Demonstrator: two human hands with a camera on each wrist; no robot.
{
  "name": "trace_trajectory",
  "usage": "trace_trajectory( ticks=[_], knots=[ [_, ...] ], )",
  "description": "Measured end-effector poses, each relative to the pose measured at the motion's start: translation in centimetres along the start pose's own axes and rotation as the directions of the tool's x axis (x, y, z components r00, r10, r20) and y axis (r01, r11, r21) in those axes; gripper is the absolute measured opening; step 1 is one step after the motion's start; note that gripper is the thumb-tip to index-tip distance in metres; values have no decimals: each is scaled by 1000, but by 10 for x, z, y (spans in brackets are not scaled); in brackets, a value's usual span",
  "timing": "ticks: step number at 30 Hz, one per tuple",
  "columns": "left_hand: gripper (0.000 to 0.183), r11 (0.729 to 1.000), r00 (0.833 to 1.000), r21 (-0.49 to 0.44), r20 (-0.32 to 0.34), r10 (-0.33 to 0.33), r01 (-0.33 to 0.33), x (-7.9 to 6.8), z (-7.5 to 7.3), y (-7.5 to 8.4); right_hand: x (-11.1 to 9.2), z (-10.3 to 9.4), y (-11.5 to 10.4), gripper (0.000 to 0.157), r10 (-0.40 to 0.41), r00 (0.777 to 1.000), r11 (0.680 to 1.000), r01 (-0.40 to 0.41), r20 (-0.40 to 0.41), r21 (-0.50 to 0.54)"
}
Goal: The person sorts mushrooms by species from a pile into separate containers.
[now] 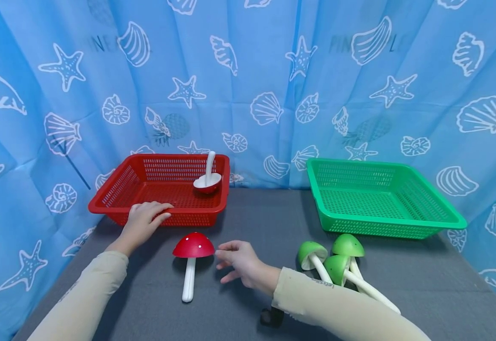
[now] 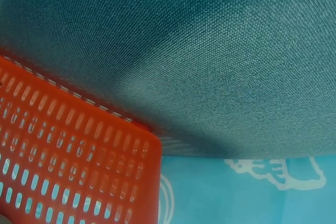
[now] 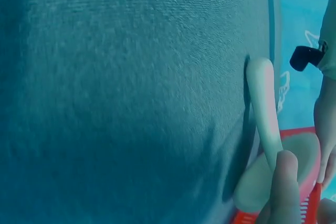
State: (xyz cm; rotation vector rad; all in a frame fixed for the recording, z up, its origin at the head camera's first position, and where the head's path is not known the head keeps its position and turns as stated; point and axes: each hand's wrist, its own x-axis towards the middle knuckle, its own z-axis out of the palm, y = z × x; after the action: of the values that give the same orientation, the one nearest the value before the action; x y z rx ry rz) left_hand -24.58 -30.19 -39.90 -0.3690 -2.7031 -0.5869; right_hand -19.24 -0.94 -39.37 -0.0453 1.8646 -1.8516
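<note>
My left hand (image 1: pixel 143 221) holds the front rim of a red basket (image 1: pixel 158 211), fingers over the edge and thumb lower on the outer side. A red toy mushroom (image 1: pixel 194 245) with white dots and a white stem lies on the table in front of that basket, its stem toward me. Just right of its cap is my right hand (image 1: pixel 241 263), fingers spread and slightly bent, with nothing in its grasp. In the right wrist view, the mushroom's white stem (image 3: pixel 263 103) shows beyond a fingertip. Another red-and-white mushroom (image 1: pixel 208 182) stands cap down inside the red basket.
A green basket (image 1: pixel 386 227) sits at the back right. Several green mushrooms with white stems, one with its green cap (image 1: pixel 347 245) uppermost, lie before it, partly behind my right sleeve (image 1: pixel 341 303). Behind the grey table (image 1: pixel 269 208) hangs a blue shell-print curtain (image 1: pixel 248 71).
</note>
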Motion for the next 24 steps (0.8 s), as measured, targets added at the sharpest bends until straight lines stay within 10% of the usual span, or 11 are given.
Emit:
trace_trajectory(
  ticks=[24],
  knots=[
    [43, 1000, 1000, -17, 9, -1, 1, -1, -3, 0, 7, 25, 16, 26, 69, 997, 996, -70, 20, 61]
  ],
)
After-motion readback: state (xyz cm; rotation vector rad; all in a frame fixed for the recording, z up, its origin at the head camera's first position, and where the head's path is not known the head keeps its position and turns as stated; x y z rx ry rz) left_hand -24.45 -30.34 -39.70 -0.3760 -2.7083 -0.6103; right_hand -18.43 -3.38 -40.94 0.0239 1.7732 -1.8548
